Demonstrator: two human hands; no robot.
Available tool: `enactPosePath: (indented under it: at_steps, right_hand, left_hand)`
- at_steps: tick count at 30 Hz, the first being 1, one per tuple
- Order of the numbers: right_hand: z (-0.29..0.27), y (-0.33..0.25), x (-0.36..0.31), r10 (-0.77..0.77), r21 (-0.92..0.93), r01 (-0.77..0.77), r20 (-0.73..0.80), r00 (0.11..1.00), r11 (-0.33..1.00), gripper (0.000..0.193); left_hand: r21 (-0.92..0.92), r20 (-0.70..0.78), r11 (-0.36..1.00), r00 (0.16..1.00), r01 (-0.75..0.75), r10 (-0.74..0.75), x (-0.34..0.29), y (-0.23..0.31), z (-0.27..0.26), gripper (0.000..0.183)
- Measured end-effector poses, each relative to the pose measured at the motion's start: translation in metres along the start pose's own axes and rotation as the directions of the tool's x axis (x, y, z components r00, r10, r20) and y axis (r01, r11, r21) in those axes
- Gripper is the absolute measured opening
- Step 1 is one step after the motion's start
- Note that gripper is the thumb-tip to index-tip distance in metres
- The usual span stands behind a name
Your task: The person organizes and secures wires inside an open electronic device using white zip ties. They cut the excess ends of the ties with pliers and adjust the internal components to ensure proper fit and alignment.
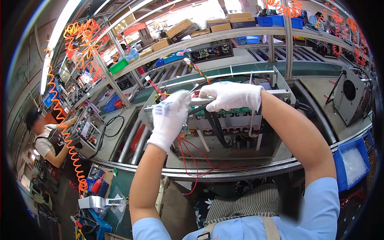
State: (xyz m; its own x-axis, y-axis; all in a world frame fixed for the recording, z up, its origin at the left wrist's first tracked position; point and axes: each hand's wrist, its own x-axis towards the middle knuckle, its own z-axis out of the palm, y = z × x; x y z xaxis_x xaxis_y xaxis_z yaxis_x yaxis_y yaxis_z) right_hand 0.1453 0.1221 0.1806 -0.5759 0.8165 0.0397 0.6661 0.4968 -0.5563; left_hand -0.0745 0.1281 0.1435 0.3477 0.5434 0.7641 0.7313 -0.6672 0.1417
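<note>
In front of me stands an open metal chassis [266, 146] with green circuit boards and rows of dark parts inside. My left hand [170, 116], in a white knitted glove, is closed above its left part; what its fingers hold is hidden. Close by on the right, my gloved right hand [236, 97] has thumb and fingers pinched round a black cable [217, 128], which hangs in a loop over the chassis front. Red wires [192, 158] trail down below my left hand. Behind the hands, a white connector [187, 61] on multicoloured wires and another white-tipped connector [148, 78] on red wires stick up.
The chassis rests on a roller conveyor [140, 150]. On the right are a grey unit with a fan [349, 94] and a blue bin [352, 164]. Orange coiled hoses [60, 108] hang at left, where a co-worker [50, 140] handles another unit. Cartons [182, 30] line the shelf behind.
</note>
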Motion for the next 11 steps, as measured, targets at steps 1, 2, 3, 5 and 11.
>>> enactPosePath:
  at_steps: [1, 2, 3, 5, 11]
  right_hand:
    - [0.003, 0.003, -0.001, -0.025, -0.028, 0.025, -0.031, 0.999, 0.999, 0.041]
    - [0.005, 0.007, -0.001, -0.051, -0.058, 0.047, -0.061, 0.997, 0.997, 0.04]
    - [0.002, 0.009, 0.003, -0.086, -0.069, 0.083, -0.038, 0.996, 0.994, 0.042]
    - [0.001, 0.005, 0.007, -0.017, -0.059, 0.016, -0.007, 1.0, 0.998, 0.043]
    - [-0.004, 0.005, -0.002, -0.012, -0.005, 0.012, 0.017, 1.0, 1.0, 0.049]
  left_hand:
    - [0.029, 0.045, 0.998, 0.998, -0.05, 0.049, 0.003, 0.002, 0.005, 0.02]
    - [0.004, 0.12, 0.999, 0.992, 0.031, -0.032, 0.01, 0.002, 0.004, 0.019]
    - [-0.013, 0.197, 0.993, 0.974, 0.114, -0.109, 0.02, 0.004, 0.0, 0.019]
    - [0.099, 0.211, 0.989, 0.969, 0.113, -0.132, 0.027, 0.008, -0.001, 0.017]
    - [-0.373, -0.042, 0.927, 0.997, 0.049, -0.07, -0.021, 0.046, -0.011, 0.022]
